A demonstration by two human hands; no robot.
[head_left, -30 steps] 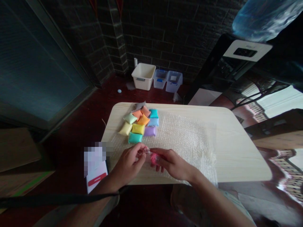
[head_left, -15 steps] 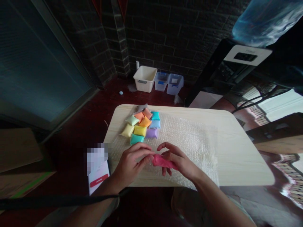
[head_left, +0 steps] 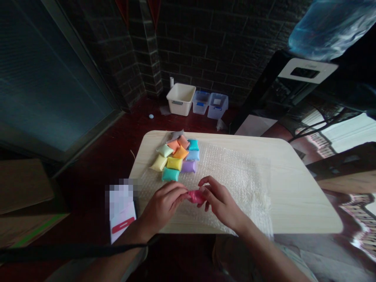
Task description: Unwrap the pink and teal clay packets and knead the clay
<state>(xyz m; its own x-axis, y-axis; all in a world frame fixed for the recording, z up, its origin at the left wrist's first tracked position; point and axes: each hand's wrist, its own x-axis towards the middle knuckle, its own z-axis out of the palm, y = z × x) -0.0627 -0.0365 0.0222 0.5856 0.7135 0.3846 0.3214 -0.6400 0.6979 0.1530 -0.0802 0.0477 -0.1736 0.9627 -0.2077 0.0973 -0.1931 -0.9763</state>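
Between my two hands is a pink packet (head_left: 195,196) of soft, clay-like stuff, held above the near part of the table. My left hand (head_left: 164,203) pinches its left end between thumb and fingers. The thumb and fingers of my right hand (head_left: 221,199) close round its right part, which they partly hide. Just beyond my left hand lie several small pillow-shaped packets: a green one (head_left: 170,174), a purple one (head_left: 188,166), a yellow one (head_left: 174,163) and an orange one (head_left: 180,152) among them. Bubble wrap (head_left: 235,176) spreads under and beside my hands.
The pale wooden table (head_left: 299,188) has rounded corners. A phone (head_left: 122,211) with a lit screen is left of my left forearm. On the floor beyond stand a cream basket (head_left: 180,105) and two clear bins (head_left: 217,106). A water dispenser (head_left: 305,70) stands at the right.
My right hand has shifted and its fingers have curled further over the pink packet, so less of it shows. My left hand still pinches the left end.
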